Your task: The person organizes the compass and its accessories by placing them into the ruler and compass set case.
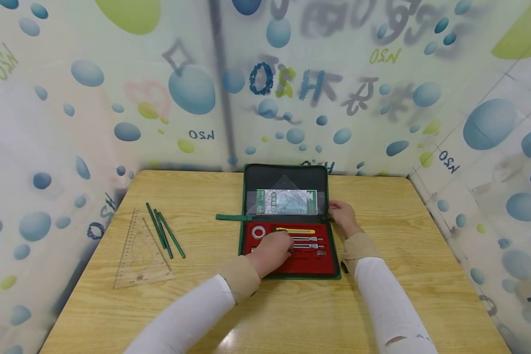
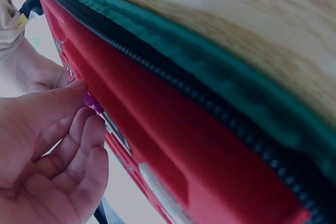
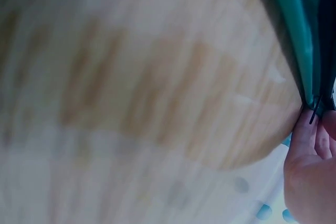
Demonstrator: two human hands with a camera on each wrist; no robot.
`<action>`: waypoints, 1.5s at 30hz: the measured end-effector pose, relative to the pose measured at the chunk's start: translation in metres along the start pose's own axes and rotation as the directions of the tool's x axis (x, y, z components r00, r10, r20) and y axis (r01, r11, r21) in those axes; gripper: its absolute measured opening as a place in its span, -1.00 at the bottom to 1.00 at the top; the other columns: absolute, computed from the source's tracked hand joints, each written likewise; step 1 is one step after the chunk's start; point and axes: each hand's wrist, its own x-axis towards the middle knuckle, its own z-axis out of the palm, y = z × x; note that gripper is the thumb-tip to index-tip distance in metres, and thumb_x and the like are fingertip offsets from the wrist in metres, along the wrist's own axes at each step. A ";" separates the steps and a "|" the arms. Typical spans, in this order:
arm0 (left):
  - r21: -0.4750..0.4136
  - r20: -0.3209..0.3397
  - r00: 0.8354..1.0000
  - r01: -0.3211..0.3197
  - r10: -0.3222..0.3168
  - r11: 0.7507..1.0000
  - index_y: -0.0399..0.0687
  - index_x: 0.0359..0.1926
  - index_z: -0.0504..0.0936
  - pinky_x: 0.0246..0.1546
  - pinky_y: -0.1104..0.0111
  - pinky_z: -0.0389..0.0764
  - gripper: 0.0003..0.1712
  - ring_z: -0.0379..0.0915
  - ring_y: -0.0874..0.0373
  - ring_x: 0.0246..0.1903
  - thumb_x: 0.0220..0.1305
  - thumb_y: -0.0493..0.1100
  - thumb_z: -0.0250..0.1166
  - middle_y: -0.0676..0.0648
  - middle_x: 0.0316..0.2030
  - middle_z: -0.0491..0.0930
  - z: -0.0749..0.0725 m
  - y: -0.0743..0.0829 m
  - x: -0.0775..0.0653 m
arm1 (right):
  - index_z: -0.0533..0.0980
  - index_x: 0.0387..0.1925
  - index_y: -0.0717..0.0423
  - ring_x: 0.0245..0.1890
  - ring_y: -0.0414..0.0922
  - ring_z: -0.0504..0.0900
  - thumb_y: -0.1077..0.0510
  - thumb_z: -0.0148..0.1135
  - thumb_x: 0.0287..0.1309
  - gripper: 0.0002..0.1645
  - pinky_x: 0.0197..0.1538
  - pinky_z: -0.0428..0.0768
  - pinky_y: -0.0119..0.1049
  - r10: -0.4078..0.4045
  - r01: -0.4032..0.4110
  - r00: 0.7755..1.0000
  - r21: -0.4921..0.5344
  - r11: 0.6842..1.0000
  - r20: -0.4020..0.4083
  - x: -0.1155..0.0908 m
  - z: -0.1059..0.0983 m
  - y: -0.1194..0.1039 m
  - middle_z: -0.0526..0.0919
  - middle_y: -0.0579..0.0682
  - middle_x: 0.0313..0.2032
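A green zip case (image 1: 329, 176) lies unfolded on the table, its lid raised at the back. Set in its red tray (image 1: 301, 268) are metal drawing compasses (image 1: 307, 246), a yellow-edged strip (image 1: 296, 231) and a round white disc (image 1: 258, 232). My left hand (image 1: 272, 250) reaches over the tray's left part. In the left wrist view its thumb and fingertips pinch a small purple piece (image 2: 93, 103) beside a metal part; the fingers hide most of it. My right hand (image 1: 342, 216) grips the case's right edge near the hinge, next to a zip pull (image 3: 315, 109).
On the left of the wooden table (image 1: 203, 319) lie a clear set square (image 1: 134, 275) and several green pencils (image 1: 170, 235). A template sheet (image 1: 287, 201) sits in the lid pocket, and a green strap (image 1: 230, 217) sticks out leftward. A patterned curtain (image 1: 181, 137) hangs behind.
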 end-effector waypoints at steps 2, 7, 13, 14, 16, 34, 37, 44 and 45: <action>-0.008 0.002 1.000 0.007 -0.007 1.000 0.06 -0.44 0.67 -0.34 0.47 0.54 -0.94 0.49 0.25 -0.39 0.13 -0.10 0.36 0.09 -0.45 0.59 0.000 0.000 0.000 | 0.37 0.19 0.31 -0.01 0.00 0.44 0.34 -0.06 0.23 -0.52 0.01 0.45 -0.20 0.004 -0.004 1.000 0.006 1.000 0.000 0.000 0.000 0.000 0.47 0.26 0.08; -0.062 0.016 0.999 0.043 -0.042 0.997 0.03 -0.42 0.69 -0.29 0.45 0.55 -0.94 0.49 0.26 -0.39 0.12 -0.11 0.37 0.09 -0.42 0.61 -0.001 0.000 0.002 | 0.37 0.19 0.32 0.01 0.01 0.44 0.34 -0.05 0.23 -0.53 0.02 0.45 -0.18 -0.001 0.001 1.000 -0.004 1.000 0.003 0.000 0.000 0.001 0.46 0.27 0.10; -0.111 0.038 0.997 0.064 -0.060 0.992 0.02 -0.44 0.69 -0.32 0.46 0.53 -0.93 0.46 0.28 -0.44 0.08 -0.12 0.40 0.10 -0.46 0.60 -0.001 -0.001 0.005 | 0.36 0.20 0.31 0.01 0.01 0.43 0.35 -0.06 0.25 -0.53 0.05 0.44 -0.18 0.022 -0.022 1.000 0.037 0.999 0.006 -0.001 -0.001 0.000 0.45 0.25 0.11; -0.120 0.043 0.997 0.068 -0.063 0.991 0.03 -0.45 0.68 -0.33 0.46 0.53 -0.93 0.45 0.28 -0.45 0.08 -0.11 0.40 0.11 -0.47 0.59 -0.001 -0.001 0.005 | 0.36 0.21 0.30 0.01 0.00 0.43 0.34 -0.06 0.26 -0.53 0.06 0.44 -0.18 0.028 -0.028 1.000 0.043 0.999 0.005 -0.002 -0.001 0.000 0.45 0.25 0.11; -0.135 0.052 0.996 0.074 -0.067 0.988 0.03 -0.46 0.67 -0.35 0.46 0.52 -0.91 0.42 0.29 -0.48 0.07 -0.10 0.41 0.11 -0.49 0.59 -0.002 -0.001 0.005 | 0.35 0.21 0.29 0.00 -0.01 0.42 0.34 -0.06 0.27 -0.53 0.07 0.43 -0.18 0.037 -0.037 0.999 0.047 0.998 0.006 -0.002 -0.001 0.000 0.44 0.24 0.10; -0.105 0.033 0.998 0.060 -0.056 0.993 0.03 -0.45 0.71 -0.36 0.45 0.54 -0.92 0.46 0.26 -0.45 0.16 -0.15 0.33 0.09 -0.46 0.61 0.000 -0.001 0.003 | 0.37 0.19 0.30 0.02 0.00 0.43 0.33 -0.05 0.25 -0.54 0.12 0.42 -0.14 0.020 -0.020 1.000 0.025 1.000 0.004 -0.001 0.000 0.000 0.47 0.24 0.09; -0.113 0.029 0.998 0.055 -0.052 0.992 0.02 -0.39 0.73 -0.32 0.45 0.55 -0.91 0.49 0.25 -0.39 0.18 -0.20 0.29 0.08 -0.40 0.63 0.001 -0.002 0.003 | 0.36 0.21 0.29 0.04 0.01 0.42 0.33 -0.08 0.26 -0.53 0.10 0.42 -0.15 0.027 -0.027 1.000 0.030 0.999 0.007 0.000 0.001 0.001 0.44 0.24 0.12; -0.111 -0.002 0.999 0.036 -0.036 0.993 0.00 -0.40 0.71 -0.28 0.45 0.55 -0.92 0.49 0.24 -0.36 0.17 -0.23 0.29 0.07 -0.38 0.63 0.002 -0.002 0.000 | 0.34 0.22 0.28 0.04 0.00 0.42 0.34 -0.08 0.28 -0.52 0.11 0.42 -0.14 0.040 -0.040 0.999 0.024 0.999 0.001 0.000 0.001 0.001 0.45 0.23 0.12; -0.108 -0.007 0.999 0.032 -0.033 0.994 0.00 -0.41 0.71 -0.29 0.46 0.55 -0.93 0.49 0.24 -0.37 0.16 -0.22 0.30 0.07 -0.39 0.62 0.002 -0.001 0.001 | 0.34 0.23 0.28 0.04 0.00 0.42 0.34 -0.08 0.27 -0.52 0.12 0.42 -0.14 0.039 -0.039 0.999 0.022 0.999 0.001 0.000 0.001 0.001 0.45 0.24 0.11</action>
